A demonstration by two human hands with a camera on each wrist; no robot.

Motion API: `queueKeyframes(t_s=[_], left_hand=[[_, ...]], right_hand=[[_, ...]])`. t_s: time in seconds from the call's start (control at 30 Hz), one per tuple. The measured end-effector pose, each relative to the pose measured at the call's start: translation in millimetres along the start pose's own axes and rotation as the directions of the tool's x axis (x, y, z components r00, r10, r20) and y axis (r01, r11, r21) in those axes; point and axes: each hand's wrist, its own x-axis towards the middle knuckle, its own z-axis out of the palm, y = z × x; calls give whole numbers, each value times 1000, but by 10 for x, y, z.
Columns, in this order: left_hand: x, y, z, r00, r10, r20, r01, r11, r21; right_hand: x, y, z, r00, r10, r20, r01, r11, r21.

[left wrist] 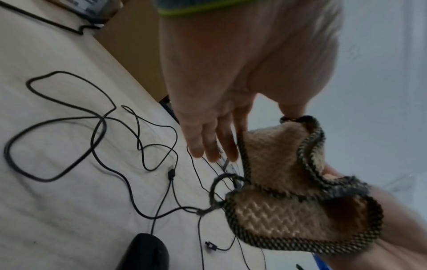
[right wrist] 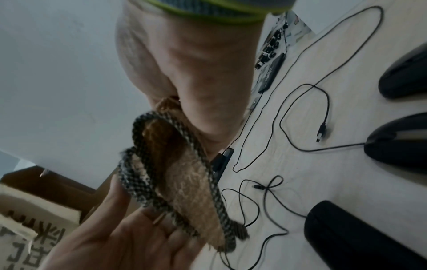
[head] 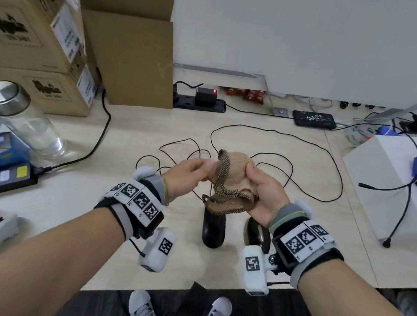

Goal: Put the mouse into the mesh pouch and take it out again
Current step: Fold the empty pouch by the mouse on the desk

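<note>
Both hands hold a tan mesh pouch [head: 232, 172] with a speckled black-and-white rim above the table. My left hand [head: 207, 167] pinches the rim at its left side; in the left wrist view the thumb meets the rim of the pouch [left wrist: 277, 201] while the other fingers [left wrist: 208, 144] stay straight. My right hand [head: 252, 181] grips the pouch's right side, with the thumb on top. The pouch [right wrist: 184, 182] hangs slack with its mouth partly open. A black wired mouse [head: 214, 227] lies on the table just below it. A second mouse [head: 258, 234] lies partly hidden behind my right wrist.
Thin black cables [head: 279, 152] loop over the table [head: 122, 144] behind the pouch. Cardboard boxes [head: 30, 31] and a glass jar [head: 22, 117] stand at the left. A power strip [head: 200, 102] lies at the back and a white box [head: 388, 186] sits at the right. The table's front edge is near my wrists.
</note>
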Motion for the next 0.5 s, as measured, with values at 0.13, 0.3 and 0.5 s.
queueKeyframes(t_s=[0.13, 0.3, 0.5], left_hand=[[-141, 26, -68, 977, 3, 214, 44, 975, -217], [-201, 98, -102, 987, -28, 159, 79, 942, -327], [-262, 179, -150, 992, 11, 123, 33, 937, -349]], right_hand=[[4, 25, 51, 1000, -10, 0, 10, 999, -33], [44, 196, 95, 990, -85, -111, 28, 902, -432], [58, 363, 220, 985, -173, 12, 144, 777, -613]])
